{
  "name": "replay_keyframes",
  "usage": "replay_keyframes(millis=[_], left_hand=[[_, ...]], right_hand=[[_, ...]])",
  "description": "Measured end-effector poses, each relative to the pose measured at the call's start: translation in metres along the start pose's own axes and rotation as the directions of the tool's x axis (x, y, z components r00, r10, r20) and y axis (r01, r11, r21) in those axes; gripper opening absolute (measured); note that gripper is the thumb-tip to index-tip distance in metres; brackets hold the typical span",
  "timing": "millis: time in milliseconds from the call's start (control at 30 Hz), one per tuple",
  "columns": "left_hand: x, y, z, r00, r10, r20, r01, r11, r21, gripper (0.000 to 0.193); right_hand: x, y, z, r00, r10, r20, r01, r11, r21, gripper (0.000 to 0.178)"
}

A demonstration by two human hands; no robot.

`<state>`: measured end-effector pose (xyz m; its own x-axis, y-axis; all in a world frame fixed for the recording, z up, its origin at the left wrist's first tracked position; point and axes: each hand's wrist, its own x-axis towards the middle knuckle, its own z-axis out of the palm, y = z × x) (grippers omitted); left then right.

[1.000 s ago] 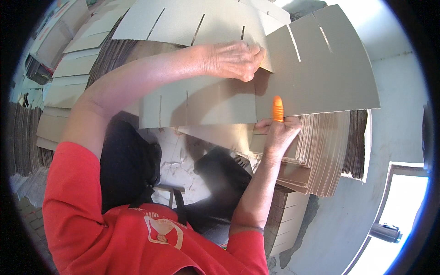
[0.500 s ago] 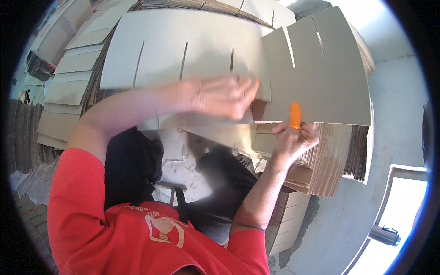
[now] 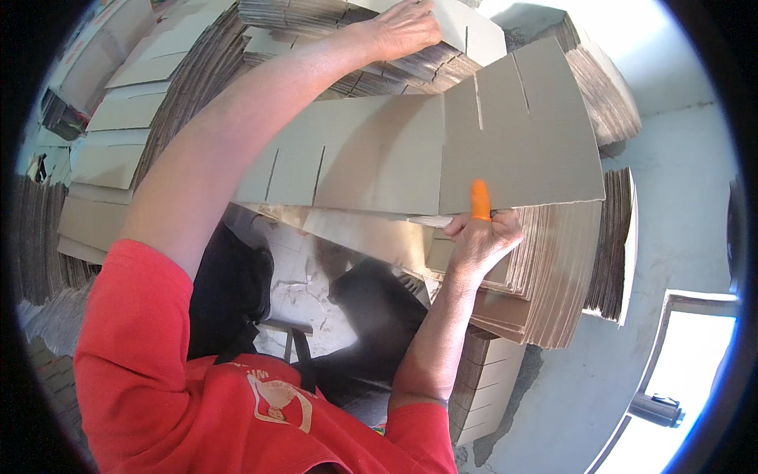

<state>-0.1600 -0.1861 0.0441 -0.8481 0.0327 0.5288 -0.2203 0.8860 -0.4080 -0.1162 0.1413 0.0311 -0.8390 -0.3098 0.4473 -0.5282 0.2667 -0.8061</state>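
My right hand [image 3: 485, 235] is closed on the near edge of a slotted cardboard sheet [image 3: 525, 142]; an orange finger cover [image 3: 480, 199] lies along the sheet's upper face. Another slotted cardboard piece [image 3: 379, 154] stretches left from this one, under my left forearm; whether the two are joined I cannot tell. My left hand [image 3: 405, 30] is reached out far over a stack of cardboard [image 3: 430, 67], its fingers bent inward. What those fingers hold, if anything, is hidden.
Fanned cardboard sheets [image 3: 564, 268] stand below my right hand, with a darker stack [image 3: 612, 245] beside them. More stacks line the left [image 3: 114, 162] and far right [image 3: 604, 91]. A pale wall [image 3: 671, 205] rises at right; my dark-clad legs are below.
My left hand has swung from the middle of the sheets up and away to the far stack. The right hand and its sheet have shifted slightly left.
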Motion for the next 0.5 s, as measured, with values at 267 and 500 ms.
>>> replay_keyframes(millis=[267, 500], left_hand=[[-0.007, 0.006, -0.006, 0.999, -0.021, -0.043, 0.004, 0.925, -0.379, 0.010], [0.005, -0.020, -0.009, 0.969, -0.117, -0.217, 0.000, 0.880, -0.475, 0.031]], right_hand=[[-0.001, -0.014, 0.003, 0.998, 0.057, 0.020, -0.060, 0.984, 0.169, 0.021], [-0.002, -0.017, 0.002, 0.997, 0.072, 0.019, -0.074, 0.979, 0.192, 0.026]])
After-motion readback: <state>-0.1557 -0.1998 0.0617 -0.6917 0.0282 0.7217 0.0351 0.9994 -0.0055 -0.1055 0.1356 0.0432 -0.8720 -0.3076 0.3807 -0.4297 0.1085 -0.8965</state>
